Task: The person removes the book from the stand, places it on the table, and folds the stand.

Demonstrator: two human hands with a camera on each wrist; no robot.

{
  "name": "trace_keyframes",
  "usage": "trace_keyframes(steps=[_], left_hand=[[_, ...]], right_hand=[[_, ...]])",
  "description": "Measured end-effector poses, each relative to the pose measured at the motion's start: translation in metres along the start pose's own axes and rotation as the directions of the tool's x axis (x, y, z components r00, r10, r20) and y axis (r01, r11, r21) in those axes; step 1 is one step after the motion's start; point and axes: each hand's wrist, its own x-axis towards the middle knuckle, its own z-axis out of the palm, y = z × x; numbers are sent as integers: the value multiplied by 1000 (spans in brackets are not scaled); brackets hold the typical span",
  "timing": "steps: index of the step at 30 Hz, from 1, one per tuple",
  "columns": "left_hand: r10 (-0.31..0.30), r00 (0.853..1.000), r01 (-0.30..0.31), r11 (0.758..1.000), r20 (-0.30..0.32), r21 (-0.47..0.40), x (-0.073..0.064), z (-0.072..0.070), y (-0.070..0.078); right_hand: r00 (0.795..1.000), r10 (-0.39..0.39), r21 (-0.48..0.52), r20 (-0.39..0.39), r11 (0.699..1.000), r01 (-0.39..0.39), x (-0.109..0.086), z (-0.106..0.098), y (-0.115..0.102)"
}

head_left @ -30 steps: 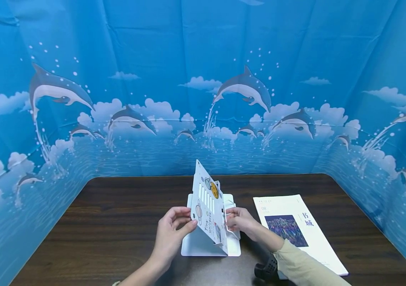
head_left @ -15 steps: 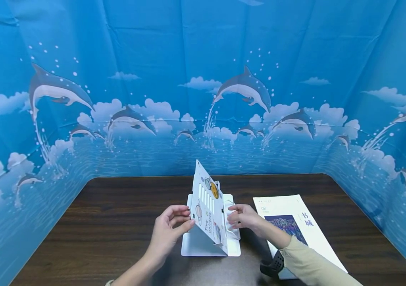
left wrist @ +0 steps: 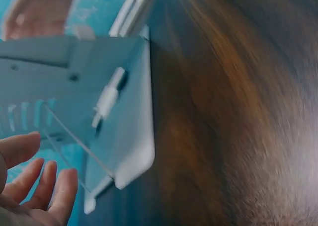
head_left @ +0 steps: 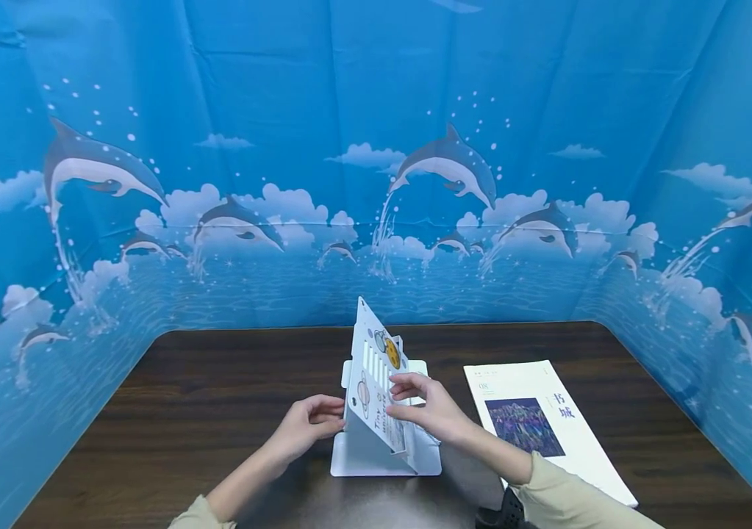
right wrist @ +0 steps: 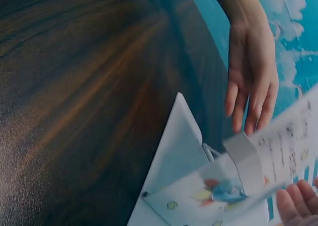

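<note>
A white book stand (head_left: pixel 372 415) printed with planets and "Tiny universe" is on the table, its slotted panel tilted up from a flat base plate (head_left: pixel 357 461). My left hand (head_left: pixel 309 426) is at the panel's left edge in the head view. In the left wrist view, the left fingers (left wrist: pixel 42 191) are spread behind the panel, near a thin wire support (left wrist: pixel 79 141), and appear to hold nothing. My right hand (head_left: pixel 431 410) is in front of the printed face, fingers loosely bent and holding nothing. Whether its fingertips touch the panel, I cannot tell.
To the right lies a white book (head_left: pixel 550 433) with a dark purple picture on its cover. A black band (head_left: pixel 501 512) is at the right wrist. The dark wooden table (head_left: pixel 217 397) ends against a blue dolphin-print curtain (head_left: pixel 270 147).
My right hand has moved left from the stand's right side to in front of its panel. My left hand has dropped slightly, its thumb leaving the front face. The stand stays tilted.
</note>
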Motion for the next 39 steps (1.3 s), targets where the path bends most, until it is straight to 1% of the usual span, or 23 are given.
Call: trace_keyframes(steps=[3,7,10,14,16,21,27,33,39], left_hand=[[-7,1000,6,999,11,37,6,0,-10],[18,1000,-18,993,2,115,12,2,-20],[33,999,-31,987,-9,155,16,5,-23],[42,999,-41,980,-4,192,19,7,-25],[43,999,-44,978,8,204,20,9,-25],[66,997,-71,971,31,227,22,13,-25],[84,996,-88,962,27,259,25,14,-27],[127,991,-135,937,46,322,31,12,-28],[138,989,-149,927,55,343,33,12,-29]], right_hand=[[999,-44,0,14,999,44,-2,8,-1],[996,-92,-66,16,994,93,-1,15,-1],[991,-129,-124,19,984,130,1,18,0],[982,-186,-192,40,963,190,3,19,1],[977,-207,-217,53,953,213,4,19,2],[970,-238,-242,57,939,245,6,19,3],[962,-267,-279,62,921,274,6,19,5],[958,-284,-277,37,918,283,7,22,8],[959,-282,-257,27,925,279,7,22,7]])
